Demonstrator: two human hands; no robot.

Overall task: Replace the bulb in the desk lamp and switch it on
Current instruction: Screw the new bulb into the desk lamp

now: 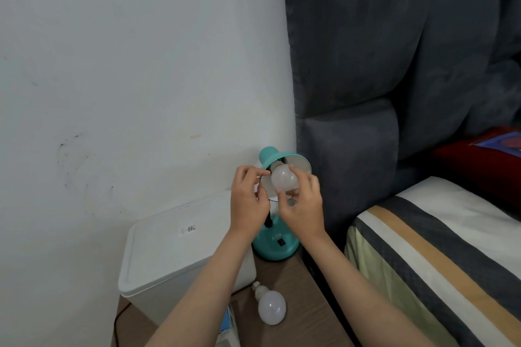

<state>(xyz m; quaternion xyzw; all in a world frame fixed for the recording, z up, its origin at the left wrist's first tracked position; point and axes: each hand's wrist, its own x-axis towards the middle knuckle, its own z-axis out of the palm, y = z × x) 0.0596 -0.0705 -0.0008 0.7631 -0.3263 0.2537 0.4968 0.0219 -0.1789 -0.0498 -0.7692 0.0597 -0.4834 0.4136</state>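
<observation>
Teal desk lamp point(275, 245) on bedside table point(293, 315); right hand point(303, 205) fingers clamped on bulb point(283, 179) at shade point(284, 160) socket, left hand point(248, 200) pinching shade rim. Screwing step, direction unclear. Spare bulb point(271, 307) lies on table. Next: twist, then base switch point(280, 242).
</observation>
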